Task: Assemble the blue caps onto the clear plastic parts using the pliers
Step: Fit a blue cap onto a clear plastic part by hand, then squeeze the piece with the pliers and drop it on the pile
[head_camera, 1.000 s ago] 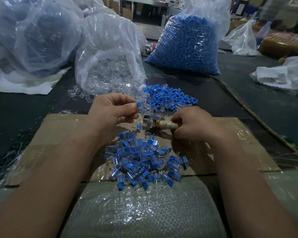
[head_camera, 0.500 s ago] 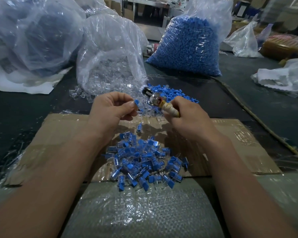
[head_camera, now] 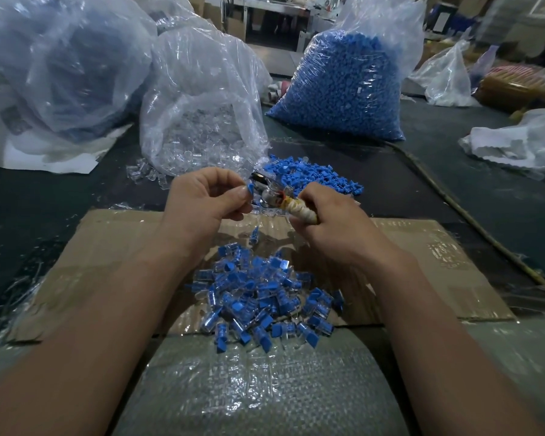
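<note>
My left hand [head_camera: 206, 198] pinches a small blue cap on a clear part [head_camera: 251, 187] between thumb and fingers. My right hand [head_camera: 331, 221] grips the pliers [head_camera: 276, 195] by their tape-wrapped handle, and the metal jaws reach leftward to the blue cap. A pile of assembled blue-and-clear pieces [head_camera: 261, 294] lies on the cardboard sheet [head_camera: 107, 247] below my hands. Loose blue caps [head_camera: 312, 174] are heaped beyond my hands. One assembled piece [head_camera: 254, 236] lies alone on the cardboard under the left hand.
A clear bag of clear plastic parts [head_camera: 199, 121] stands behind my left hand, with a few spilled clear parts [head_camera: 145, 171] beside it. A big bag of blue caps [head_camera: 346, 86] stands at the back. More plastic bags [head_camera: 60, 58] sit left and right [head_camera: 516, 146]. A bubble-wrapped sack [head_camera: 255, 388] lies nearest me.
My right hand has lifted the pliers from the cardboard and swung them left, so the jaws now meet the blue cap in my left hand. The left hand rose slightly.
</note>
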The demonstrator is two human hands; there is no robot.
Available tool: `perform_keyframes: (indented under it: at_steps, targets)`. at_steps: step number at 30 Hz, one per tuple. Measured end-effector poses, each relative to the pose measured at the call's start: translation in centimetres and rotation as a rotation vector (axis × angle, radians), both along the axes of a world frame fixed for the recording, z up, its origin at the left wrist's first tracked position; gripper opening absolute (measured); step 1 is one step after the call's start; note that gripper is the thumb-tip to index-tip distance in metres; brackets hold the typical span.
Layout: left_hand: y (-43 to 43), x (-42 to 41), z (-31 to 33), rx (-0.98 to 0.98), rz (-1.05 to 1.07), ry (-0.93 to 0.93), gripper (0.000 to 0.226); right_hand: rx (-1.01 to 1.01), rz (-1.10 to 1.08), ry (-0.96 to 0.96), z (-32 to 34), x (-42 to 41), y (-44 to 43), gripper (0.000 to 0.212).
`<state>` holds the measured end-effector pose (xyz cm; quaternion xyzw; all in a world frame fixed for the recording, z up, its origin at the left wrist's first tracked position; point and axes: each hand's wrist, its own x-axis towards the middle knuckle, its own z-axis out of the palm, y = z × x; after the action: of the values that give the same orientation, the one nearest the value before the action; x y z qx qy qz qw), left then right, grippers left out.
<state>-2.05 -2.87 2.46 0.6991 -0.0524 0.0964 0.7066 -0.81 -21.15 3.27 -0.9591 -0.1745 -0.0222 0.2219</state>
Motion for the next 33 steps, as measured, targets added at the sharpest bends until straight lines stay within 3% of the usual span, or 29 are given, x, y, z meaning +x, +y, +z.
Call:
perform_keyframes:
  at_steps: [18, 22, 25, 28, 33]
  targets:
    - [-0.3, -0.4, 0.1, 0.141, 0.104, -0.072, 0.022, -0.019, -0.010, -0.078, -0.1, -0.2, 0.5, 0.012]
    - [-0.2, -0.3, 0.0, 0.126, 0.148, -0.050, 0.020, -0.012, -0.003, -0.027, 0.2, 0.1, -0.2, 0.015]
    - [0.7, 0.1, 0.1, 0.010, 0.179, 0.011, 0.019, -0.050, -0.034, 0.025, 0.3, 0.5, -1.2, 0.018]
    - [1.6, 0.1, 0.6, -0.025, 0.050, 0.099, 0.016, -0.104, -0.068, 0.061, 0.4, 0.7, -2.0, 0.018]
    - [1.8, -0.4, 1.0, 0.074, -0.220, 0.215, 0.014, -0.119, -0.044, 0.129, 0.5, 0.5, -2.1, 0.023]
